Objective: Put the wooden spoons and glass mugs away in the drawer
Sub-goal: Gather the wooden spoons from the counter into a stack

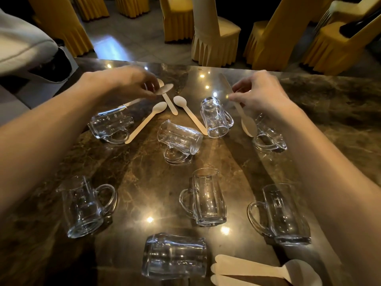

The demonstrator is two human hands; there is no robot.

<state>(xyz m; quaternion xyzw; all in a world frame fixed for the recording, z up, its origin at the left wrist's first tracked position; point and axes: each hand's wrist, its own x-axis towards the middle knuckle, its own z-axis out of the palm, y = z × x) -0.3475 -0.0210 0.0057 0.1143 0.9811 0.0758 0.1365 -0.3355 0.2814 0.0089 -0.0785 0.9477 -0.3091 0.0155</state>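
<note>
Several clear glass mugs lie on their sides on the dark marble table (148,178), among them one at the centre (179,139) and one at the near edge (175,255). My left hand (127,83) pinches a wooden spoon (164,89) at the far left, just above the tabletop. My right hand (261,93) holds another wooden spoon (246,118) by its handle, bowl hanging down over a mug (268,137). Three loose wooden spoons (148,120) lie between the hands. More spoons (268,269) rest at the near right edge. No drawer is in view.
Chairs with yellow pleated covers (214,38) stand beyond the table's far edge. A person's sleeve in light grey (22,44) shows at the upper left. Ceiling lights reflect on the glossy tabletop.
</note>
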